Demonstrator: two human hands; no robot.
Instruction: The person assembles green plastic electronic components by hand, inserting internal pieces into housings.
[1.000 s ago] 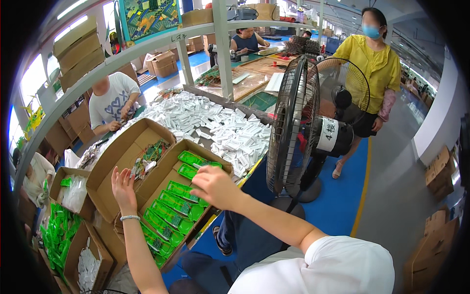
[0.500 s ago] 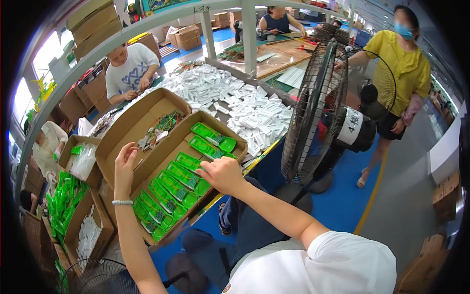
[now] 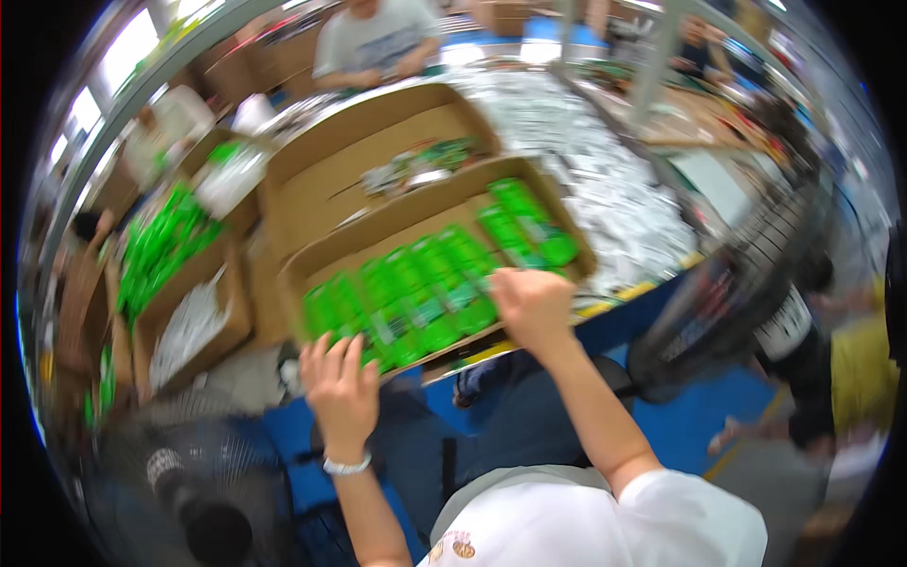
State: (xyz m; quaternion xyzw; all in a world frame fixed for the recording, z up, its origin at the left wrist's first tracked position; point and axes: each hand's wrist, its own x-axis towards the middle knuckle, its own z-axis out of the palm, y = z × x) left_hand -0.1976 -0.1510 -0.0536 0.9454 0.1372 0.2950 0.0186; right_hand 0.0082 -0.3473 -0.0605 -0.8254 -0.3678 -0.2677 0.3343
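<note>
A shallow cardboard tray [image 3: 364,248] lies before me, with a row of flat green plastic casings [image 3: 463,293] inside, small dark boards showing on some. Two more green casings [image 3: 529,222] sit apart at its right end. At the tray's near left corner is my left hand [image 3: 340,386], its fingers stretched and spread over the ends of the casings. My right hand [image 3: 534,307], its fingers curled closed, is at the near edge beside the row's right end. Blur and the hand itself hide what those fingers hold.
Behind stands a second cardboard tray [image 3: 316,184] with tangled wires [image 3: 425,161]. White parts [image 3: 614,194] cover the table beyond. On the left are green parts [image 3: 170,241] and a box of white pieces [image 3: 194,321]. Fans [image 3: 737,274] flank me; a person [image 3: 378,42] works opposite.
The view has turned, so the tray appears farther right. My left hand has come from the tray's far left side to its near left corner. My right hand stays by the near edge.
</note>
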